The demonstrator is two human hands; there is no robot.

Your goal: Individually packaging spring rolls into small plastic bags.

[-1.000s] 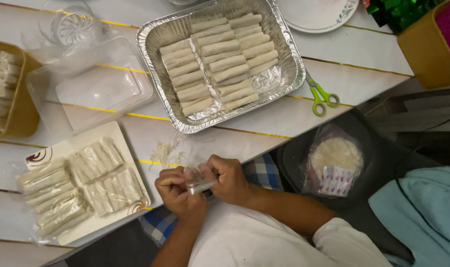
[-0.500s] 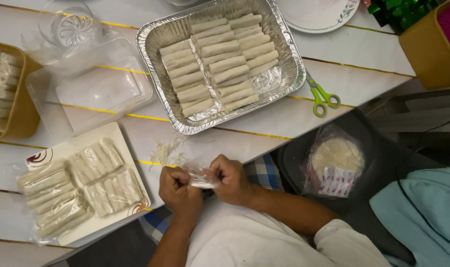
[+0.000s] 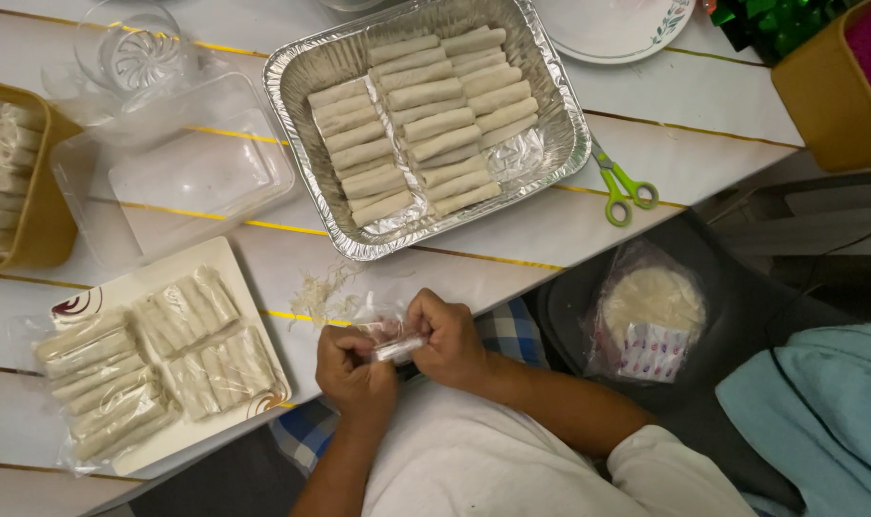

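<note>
Both forearms reach up from the lower edge, meeting at the near edge of the bench (image 3: 512, 239). The left hand (image 3: 352, 369) and right hand (image 3: 450, 337) curl closed, pinching a small pale roll (image 3: 400, 348) in clear plastic wrap between them. Fingers hide most of the roll.

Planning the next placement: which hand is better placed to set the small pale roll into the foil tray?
Probably the right hand: it sits nearer the foil tray and grips the pale roll; the left hand is lower, nearer the white plate.
</note>
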